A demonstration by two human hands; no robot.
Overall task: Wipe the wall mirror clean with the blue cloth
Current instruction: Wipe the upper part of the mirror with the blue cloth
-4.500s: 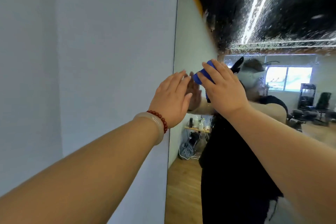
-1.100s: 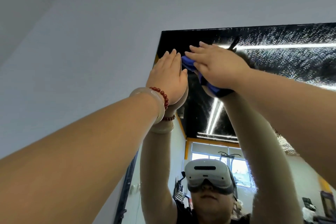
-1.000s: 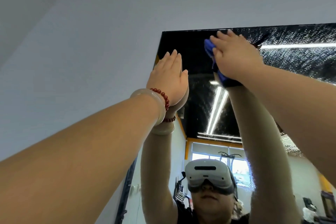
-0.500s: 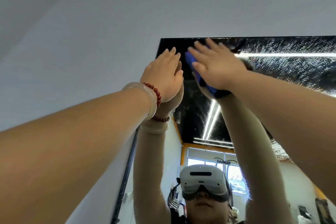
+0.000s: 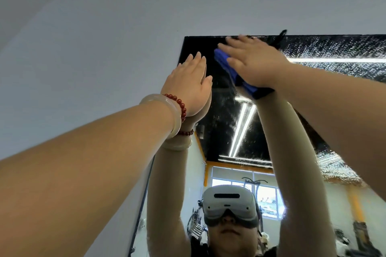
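Closest to me, the person's left forearm is reaching up from the lower left of the frame, and the right forearm is coming in from the right edge. A pale bangle (image 5: 168, 111) and a string of red beads (image 5: 178, 104) are sitting round the left wrist. Just past them, the left hand (image 5: 189, 84) is lying flat against the wall mirror (image 5: 221, 125) at its left edge, near the centre of the frame, with fingers straight and held close together and nothing in its grasp.

To its right and a little higher, the right hand (image 5: 255, 64) is pressing the blue cloth (image 5: 228, 68) against the glass with straight, slightly spread fingers. Its fingertips are reaching the mirror's top edge. The cloth is sitting under the palm in the mirror's top left corner, showing at the thumb side and below the heel of the hand, where it has a dark edge.

On the glass, white specks (image 5: 334, 52) are scattered thickly across the upper right, while the patch around the cloth is looking darker and clearer. Around the mirror, a plain pale wall (image 5: 104, 27) is filling the upper and left parts of the frame. In the reflection at the bottom centre, a white headset (image 5: 228, 202) is showing between the two raised arms, with bright ceiling strips above it.
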